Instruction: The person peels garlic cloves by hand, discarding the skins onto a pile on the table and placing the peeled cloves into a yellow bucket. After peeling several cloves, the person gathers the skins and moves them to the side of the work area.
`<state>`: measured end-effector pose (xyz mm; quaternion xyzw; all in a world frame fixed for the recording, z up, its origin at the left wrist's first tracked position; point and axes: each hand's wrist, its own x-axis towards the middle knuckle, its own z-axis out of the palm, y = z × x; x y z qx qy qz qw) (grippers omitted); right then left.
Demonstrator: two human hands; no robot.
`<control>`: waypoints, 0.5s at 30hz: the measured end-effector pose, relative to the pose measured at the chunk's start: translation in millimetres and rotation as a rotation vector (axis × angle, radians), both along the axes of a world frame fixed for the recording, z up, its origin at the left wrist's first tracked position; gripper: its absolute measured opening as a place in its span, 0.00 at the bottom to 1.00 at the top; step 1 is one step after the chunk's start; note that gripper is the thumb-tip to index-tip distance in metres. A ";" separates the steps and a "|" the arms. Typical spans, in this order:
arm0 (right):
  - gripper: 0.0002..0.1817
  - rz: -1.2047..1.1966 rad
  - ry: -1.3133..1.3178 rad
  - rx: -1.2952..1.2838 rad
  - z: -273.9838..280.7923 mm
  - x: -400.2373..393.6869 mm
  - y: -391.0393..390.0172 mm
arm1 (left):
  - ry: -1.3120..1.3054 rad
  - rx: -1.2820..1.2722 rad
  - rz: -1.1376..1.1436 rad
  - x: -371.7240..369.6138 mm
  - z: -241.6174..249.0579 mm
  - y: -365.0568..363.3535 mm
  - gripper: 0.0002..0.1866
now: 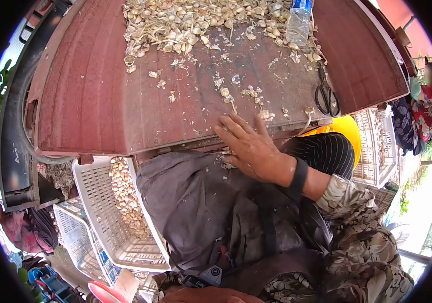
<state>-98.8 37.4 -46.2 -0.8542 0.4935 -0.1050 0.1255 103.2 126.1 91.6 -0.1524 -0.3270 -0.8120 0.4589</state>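
My right hand (pixel 250 146) is at the near edge of the red metal table (pixel 170 111), palm down with its fingers apart and nothing held. Garlic skins and root bits (pixel 226 93) lie just beyond its fingertips. A big pile of garlic cloves (pixel 190 22) covers the far part of the table. Black-handled scissors (pixel 327 97) rest at the table's right. At the bottom edge of the view, in front of my body, my left hand (pixel 206 296) shows only in part; its fingers cannot be made out.
A clear plastic bottle (pixel 298 25) lies by the pile. A white crate (pixel 117 217) with cloves stands at the lower left, beside another crate (pixel 77 232). Behind a yellow object (pixel 347 132) is a further crate (pixel 372 151). People sit at the far right (pixel 428 106) and far left (pixel 26 230).
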 end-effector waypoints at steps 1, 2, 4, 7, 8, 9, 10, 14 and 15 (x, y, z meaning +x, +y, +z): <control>0.31 0.010 0.047 0.059 7.9 -8.3 14.0 | -0.022 -0.018 -0.034 1.7 2.4 -0.1 0.16; 0.30 0.024 0.097 0.118 15.8 -18.2 24.4 | -0.022 -0.021 -0.026 -10.0 -5.1 -1.2 0.16; 0.28 0.022 0.087 0.219 25.2 -35.8 40.0 | 0.523 -0.286 0.382 -37.2 -29.2 2.5 0.15; 0.26 0.055 0.073 0.313 39.6 -41.2 60.7 | -0.205 0.548 0.597 -12.7 -6.4 12.1 0.12; 0.25 0.076 0.077 0.251 49.5 -44.2 56.7 | -0.384 0.661 0.639 -2.3 -28.6 -4.2 0.10; 0.25 0.099 0.068 0.237 57.6 -43.9 54.3 | -0.292 0.782 0.516 4.6 -48.1 -17.5 0.08; 0.25 0.097 0.033 0.274 64.2 -42.7 55.0 | -0.133 0.835 0.411 11.1 -70.7 -21.7 0.10; 0.25 0.122 0.014 0.315 94.3 -46.2 56.1 | -0.093 0.823 0.310 18.3 -85.4 -17.2 0.13; 0.24 0.130 0.012 0.321 102.2 -48.5 52.9 | -0.094 0.827 0.321 21.3 -85.0 -18.2 0.13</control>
